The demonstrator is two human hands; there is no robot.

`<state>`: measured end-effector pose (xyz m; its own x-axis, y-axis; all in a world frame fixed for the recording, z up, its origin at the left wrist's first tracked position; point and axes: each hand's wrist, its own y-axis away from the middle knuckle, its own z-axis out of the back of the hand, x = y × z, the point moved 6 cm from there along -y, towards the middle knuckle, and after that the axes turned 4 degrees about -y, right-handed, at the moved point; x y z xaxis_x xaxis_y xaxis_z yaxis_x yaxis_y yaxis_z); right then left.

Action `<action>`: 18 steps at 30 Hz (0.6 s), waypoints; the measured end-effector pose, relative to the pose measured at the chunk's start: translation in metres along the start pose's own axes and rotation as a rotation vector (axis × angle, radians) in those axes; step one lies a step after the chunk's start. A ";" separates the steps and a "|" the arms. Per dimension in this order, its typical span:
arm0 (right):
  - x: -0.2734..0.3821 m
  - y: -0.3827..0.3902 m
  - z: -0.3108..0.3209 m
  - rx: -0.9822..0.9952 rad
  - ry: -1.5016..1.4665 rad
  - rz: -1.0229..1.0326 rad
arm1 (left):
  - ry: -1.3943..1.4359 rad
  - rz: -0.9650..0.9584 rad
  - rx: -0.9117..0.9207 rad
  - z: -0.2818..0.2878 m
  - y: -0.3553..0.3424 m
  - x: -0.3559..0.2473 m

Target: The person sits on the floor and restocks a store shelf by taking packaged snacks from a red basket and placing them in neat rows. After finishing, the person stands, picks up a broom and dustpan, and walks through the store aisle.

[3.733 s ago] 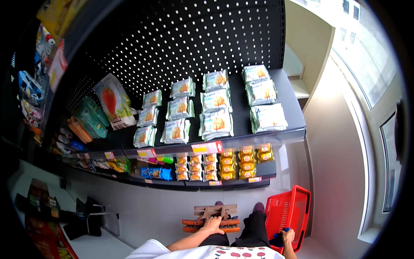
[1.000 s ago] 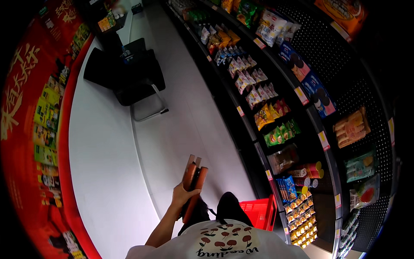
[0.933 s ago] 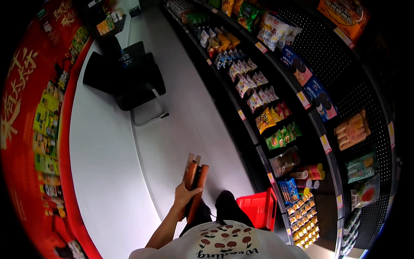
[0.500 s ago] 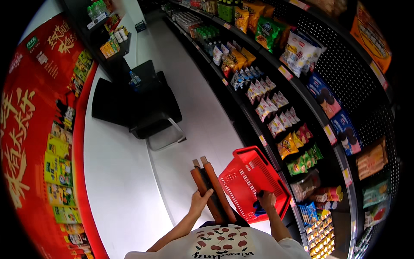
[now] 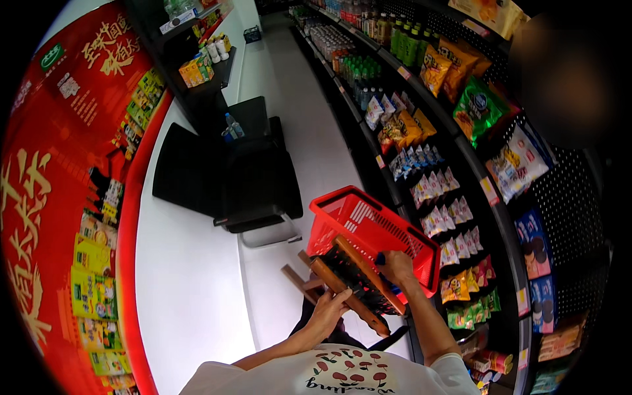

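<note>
My left hand (image 5: 327,313) is closed round one brown wooden bar of a folding stool (image 5: 334,276), with dark webbing between its spread bars and its legs pointing away from me. Just beyond and partly behind it is a red plastic shopping basket (image 5: 352,209) with slotted walls, tilted. My right hand (image 5: 397,267) is in front of the basket, fingers wrapped round a dark blue piece that looks like its handle. Part of the basket is hidden by the stool and my forearm.
Black shelves (image 5: 490,191) of bagged snacks and bottles run along my right. A black chair (image 5: 253,178) with a water bottle (image 5: 234,125) stands ahead on the left, by a white platform (image 5: 187,283). A red printed wall (image 5: 66,145) curves along the left.
The stool's wooden bars have spread apart, showing the webbing, and moved right in front of the basket. The basket has shifted up and left, with my right hand moving up along with it.
</note>
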<state>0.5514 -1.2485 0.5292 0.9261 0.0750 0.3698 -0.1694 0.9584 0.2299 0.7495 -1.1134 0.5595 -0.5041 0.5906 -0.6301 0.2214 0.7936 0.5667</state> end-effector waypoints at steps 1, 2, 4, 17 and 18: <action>0.008 -0.018 0.004 0.046 -0.002 -0.003 | 0.018 0.041 0.034 -0.001 -0.010 -0.010; 0.017 -0.034 0.011 0.065 0.005 0.011 | 0.034 0.082 0.070 -0.002 -0.018 -0.022; 0.039 -0.067 0.028 0.096 0.023 0.040 | 0.051 0.164 0.155 -0.002 -0.034 -0.047; 0.116 -0.234 0.087 0.217 0.031 0.056 | 0.111 0.444 0.237 0.021 -0.146 -0.203; 0.119 -0.244 0.087 0.230 0.030 0.050 | 0.126 0.440 0.224 0.022 -0.155 -0.212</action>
<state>0.6737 -1.4976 0.5954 0.9237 0.1320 0.3596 -0.2842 0.8657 0.4121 0.8400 -1.3585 0.5933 -0.4162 0.8648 -0.2809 0.6021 0.4936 0.6275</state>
